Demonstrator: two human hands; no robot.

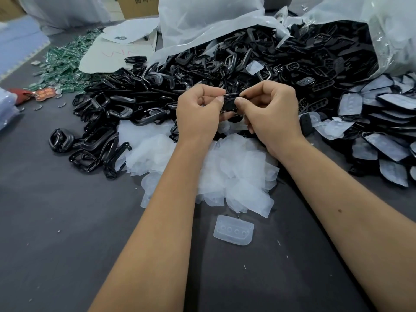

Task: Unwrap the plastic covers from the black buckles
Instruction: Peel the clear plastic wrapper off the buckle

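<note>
One loose plastic cover (233, 230), translucent with four round dimples, lies alone on the dark grey table (67, 244), nearest the viewer. Beyond it sits a heap of removed covers (234, 174), too many and too overlapped to count. Above that heap, both hands meet over a single black buckle (231, 103): the left hand (198, 113) pinches its left edge with curled fingers, and the right hand (270, 111) pinches its right edge likewise. The buckle is mostly hidden between the fingers; whether a cover remains on it cannot be told. Behind the hands spreads a large pile of black buckles (180, 86), uncountable. At right lie covered buckles (382, 131), partly cut off by the frame edge. Farthest back stands an open plastic bag (209, 21).
</note>
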